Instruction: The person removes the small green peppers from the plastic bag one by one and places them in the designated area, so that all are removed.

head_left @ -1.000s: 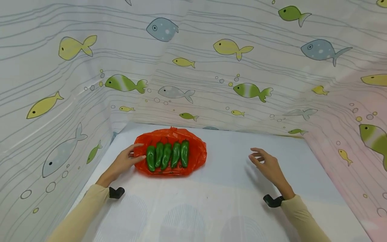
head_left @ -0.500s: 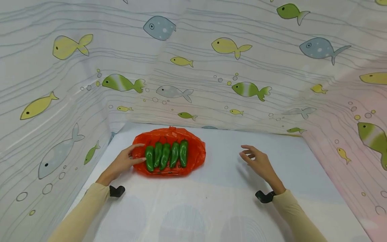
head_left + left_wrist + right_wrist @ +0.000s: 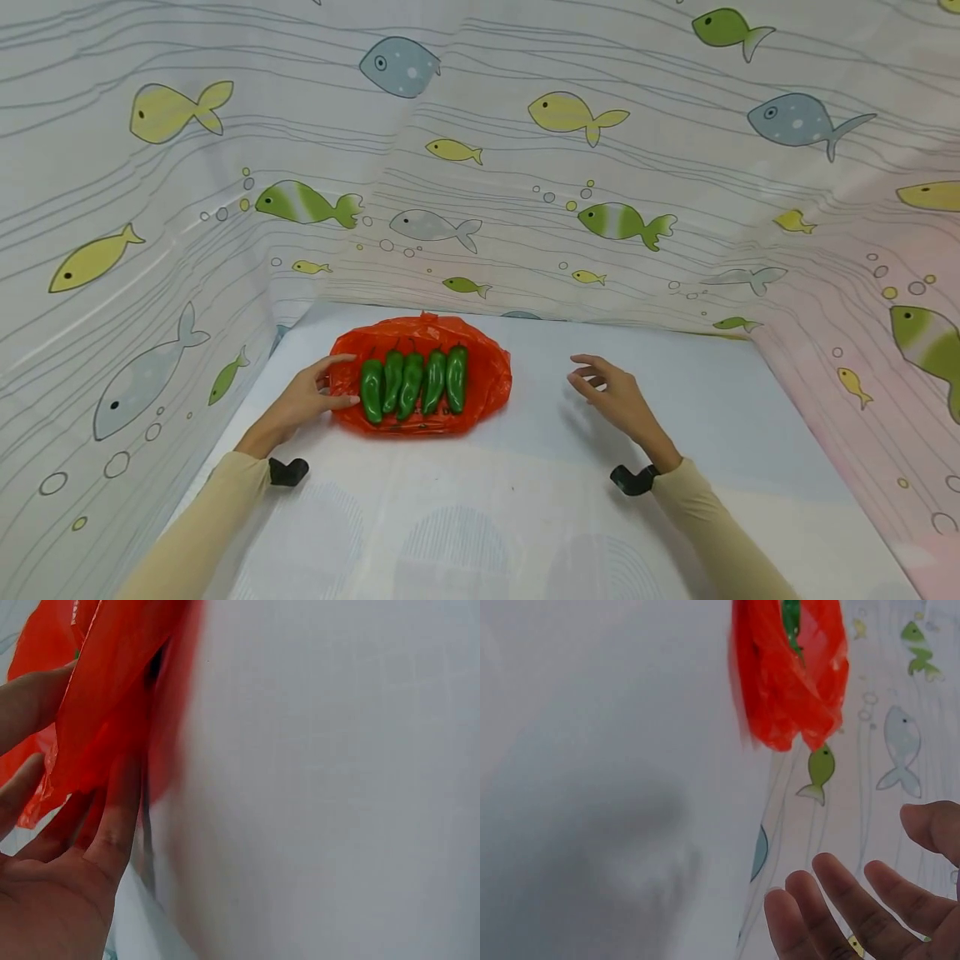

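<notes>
Several green peppers [image 3: 412,385] lie side by side in an opened red plastic bag [image 3: 491,379]. My left hand [image 3: 298,402] is at the bag's left edge, its thumb and fingers spread apart and loosely bent. In the left wrist view, fingers [image 3: 112,832] of that hand touch the red plastic and partly show through it; the thumb tip is near the bag's opening. My right hand [image 3: 617,398] hovers above the table to the right of the bag, fingers loosely bent, holding nothing. Its shadow falls on the table in the right wrist view.
The white table [image 3: 517,517] has pale round patterns near its front. Sheets printed with fish [image 3: 585,112] stand up at the back and both sides. A black wrist mount [image 3: 288,472] sits on each forearm cuff.
My right hand has moved leftward over the table, nearer the bag. My left hand stays at the bag's left edge, and the peppers have not moved.
</notes>
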A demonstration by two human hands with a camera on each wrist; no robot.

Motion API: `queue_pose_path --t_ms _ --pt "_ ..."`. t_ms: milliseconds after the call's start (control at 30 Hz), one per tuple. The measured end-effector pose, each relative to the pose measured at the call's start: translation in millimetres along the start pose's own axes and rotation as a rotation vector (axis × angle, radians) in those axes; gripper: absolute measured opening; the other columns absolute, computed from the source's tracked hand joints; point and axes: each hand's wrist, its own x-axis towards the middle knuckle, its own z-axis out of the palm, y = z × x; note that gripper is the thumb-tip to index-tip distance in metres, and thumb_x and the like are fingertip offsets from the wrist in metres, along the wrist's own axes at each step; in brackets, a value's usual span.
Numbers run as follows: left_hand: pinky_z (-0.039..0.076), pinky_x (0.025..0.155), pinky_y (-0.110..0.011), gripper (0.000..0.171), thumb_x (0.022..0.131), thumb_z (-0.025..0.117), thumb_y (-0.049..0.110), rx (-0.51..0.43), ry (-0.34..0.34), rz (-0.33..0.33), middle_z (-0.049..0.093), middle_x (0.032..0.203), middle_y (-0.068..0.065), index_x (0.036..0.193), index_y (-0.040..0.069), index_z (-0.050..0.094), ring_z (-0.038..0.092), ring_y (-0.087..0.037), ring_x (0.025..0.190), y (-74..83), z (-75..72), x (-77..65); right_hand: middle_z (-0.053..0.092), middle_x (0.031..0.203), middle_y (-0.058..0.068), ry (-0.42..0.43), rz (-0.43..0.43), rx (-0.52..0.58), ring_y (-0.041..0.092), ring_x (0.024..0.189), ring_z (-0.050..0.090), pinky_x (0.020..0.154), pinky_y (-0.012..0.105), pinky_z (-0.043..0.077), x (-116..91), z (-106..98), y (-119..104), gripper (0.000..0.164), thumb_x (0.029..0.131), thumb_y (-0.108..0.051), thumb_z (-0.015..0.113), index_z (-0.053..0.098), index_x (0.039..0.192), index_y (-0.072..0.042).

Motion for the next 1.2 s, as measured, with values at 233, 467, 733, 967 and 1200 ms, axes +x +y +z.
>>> queue_pose_path --t_ms 233,467,733,967,1200 --pt "0.047 0.101 -0.047 0.081 0.088 0.083 0.014 -0.005 0.004 -0.012 0.037 0.156 -0.023 0.157 0.013 0.04 0.047 -0.044 0.13 -3.3 -1.8 0.9 0.072 0.12 0.008 -0.031 -0.031 0.018 0.023 0.097 0.07 0.072 0.033 0.059 9.4 14.5 -15.9 0.047 0.101 -0.038 0.067 0.06 0.142 -0.016" --pt "0.043 0.106 -0.055 0.082 0.088 0.083 0.013 -0.024 -0.005 -0.003 0.034 0.157 -0.024 0.157 0.011 0.039 0.044 -0.047 0.133 -2.5 -1.5 -2.1 0.072 0.119 0.004 -0.087 -0.084 0.059 0.021 0.097 0.07 0.072 0.032 0.06 18.5 31.4 -29.3 0.046 0.1 -0.043 0.068 0.061 0.14 -0.02" --pt "0.042 0.102 -0.053 0.082 0.088 0.083 0.015 0.003 -0.001 -0.012 0.036 0.156 -0.023 0.157 0.012 0.04 0.043 -0.045 0.128 -4.3 -1.5 -0.5 0.072 0.119 0.005 -0.13 -0.14 0.085 0.022 0.096 0.07 0.073 0.033 0.06 28.0 52.4 -49.6 0.046 0.099 -0.033 0.07 0.062 0.14 -0.013" --pt "0.04 0.105 -0.058 0.082 0.088 0.082 0.014 -0.004 -0.003 -0.023 0.034 0.157 -0.024 0.157 0.012 0.038 0.041 -0.046 0.131 -5.5 -0.8 0.0 0.07 0.121 0.005 -0.143 -0.164 0.078 0.02 0.097 0.069 0.077 0.032 0.06 39.3 71.3 -65.1 0.047 0.098 -0.034 0.072 0.064 0.137 -0.01" --pt "0.038 0.108 -0.061 0.081 0.088 0.082 0.013 -0.013 -0.008 -0.016 0.032 0.159 -0.024 0.157 0.013 0.039 0.04 -0.048 0.133 -6.4 -1.4 0.8 0.069 0.127 0.006 -0.176 -0.144 0.11 0.021 0.096 0.067 0.075 0.031 0.058 50.6 86.1 -76.3 0.045 0.097 -0.032 0.073 0.065 0.135 -0.009"
